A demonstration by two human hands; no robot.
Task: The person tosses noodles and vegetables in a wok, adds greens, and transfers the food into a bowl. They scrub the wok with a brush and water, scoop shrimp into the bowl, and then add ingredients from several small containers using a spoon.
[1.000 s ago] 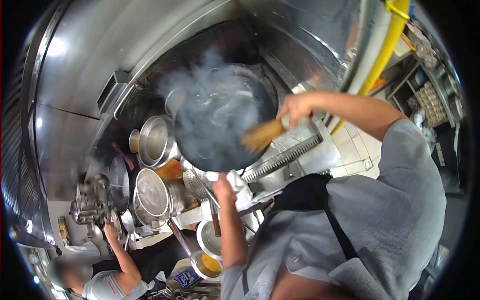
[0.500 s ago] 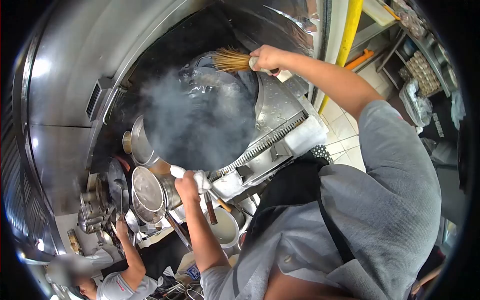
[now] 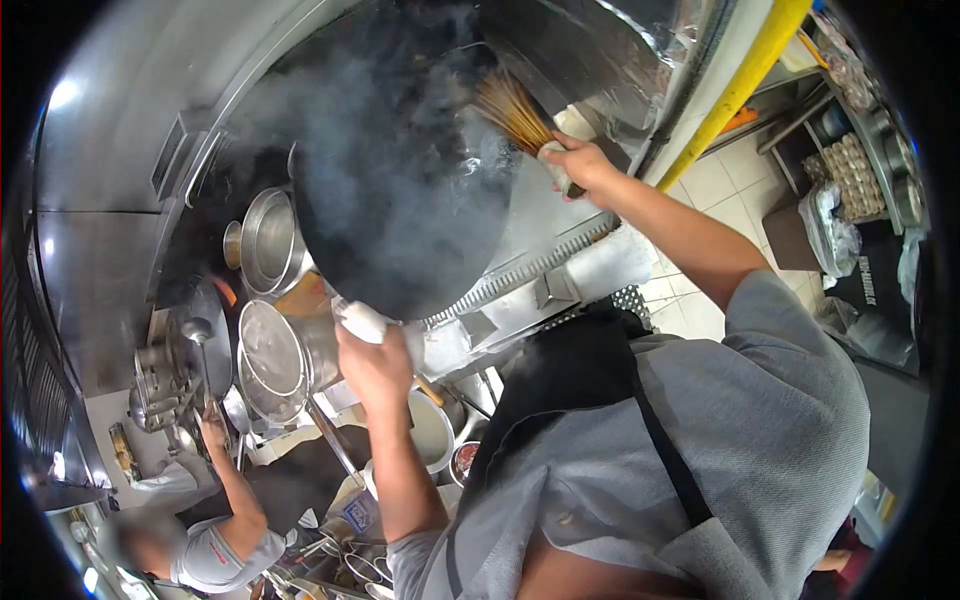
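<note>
Steam rises over a large dark wok (image 3: 400, 240) at the centre. My left hand (image 3: 375, 365) is closed around a white cloth (image 3: 362, 322) at the wok's near left edge. In my right hand (image 3: 580, 165) is the wrapped handle of a bamboo brush (image 3: 515, 110), whose bristles point up and left over the wok's right side. Steam hides much of the wok's inside and the bristle tips.
Left of the wok stand a metal bowl (image 3: 268, 240) and a round strainer (image 3: 272, 348). A co-worker's hand (image 3: 212, 428) holds a ladle (image 3: 198, 332) at lower left. A yellow pipe (image 3: 735, 95) runs along the upper right.
The wok appears tilted up more, with steam spread higher. My right hand and the brush have moved right and slightly down. My left hand and the cloth have shifted slightly left and up.
</note>
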